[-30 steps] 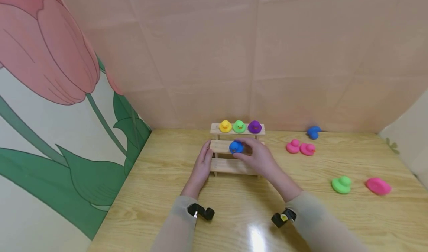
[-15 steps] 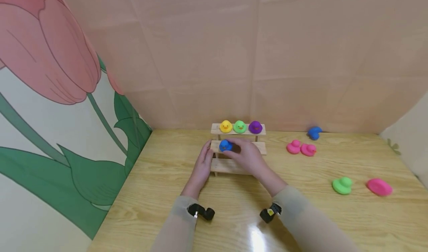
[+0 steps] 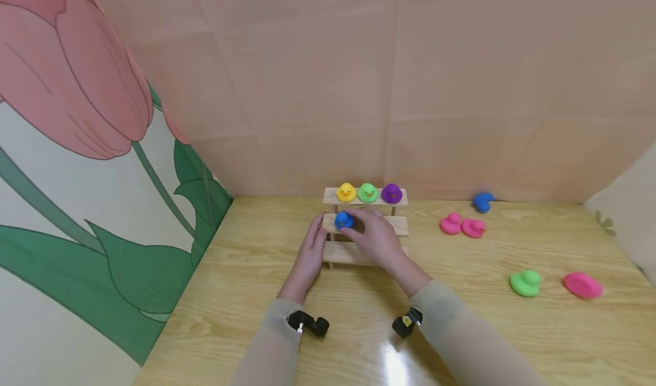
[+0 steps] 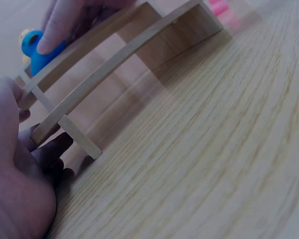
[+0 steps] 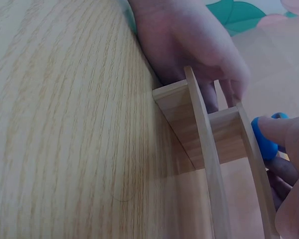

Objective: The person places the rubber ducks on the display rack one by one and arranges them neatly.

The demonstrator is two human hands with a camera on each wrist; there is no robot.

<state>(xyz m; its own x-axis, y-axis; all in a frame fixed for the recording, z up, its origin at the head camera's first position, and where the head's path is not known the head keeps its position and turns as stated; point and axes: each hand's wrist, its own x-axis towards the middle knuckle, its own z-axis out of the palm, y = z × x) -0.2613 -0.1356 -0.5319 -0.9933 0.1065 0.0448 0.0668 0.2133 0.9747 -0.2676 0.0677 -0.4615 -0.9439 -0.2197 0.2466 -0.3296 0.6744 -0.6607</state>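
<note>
A three-step wooden display stand (image 3: 348, 253) stands on the table. At its left end my left hand (image 3: 310, 249) grips the side, fingers wrapped behind the steps, as the left wrist view shows. My right hand (image 3: 376, 238) pinches a blue rubber duck (image 3: 343, 221) between thumb and fingers at the left end of the middle step. In the right wrist view the blue duck (image 5: 264, 139) sits right at that step's surface, partly covered by the thumb. Along the top step are a yellow duck (image 3: 346, 193), a green duck (image 3: 367, 193) and a purple duck (image 3: 392, 193).
On the table to the right lie a tipped blue duck (image 3: 483, 202), two pink ducks (image 3: 451, 224) side by side, a green duck (image 3: 525, 283) and a pink duck (image 3: 582, 285) on its side. A pink backdrop (image 3: 307, 90) rises behind the table.
My right hand has slid the blue duck leftward along the middle step to its left end, and the duck has turned slightly. My left hand has stayed at the stand's left side.
</note>
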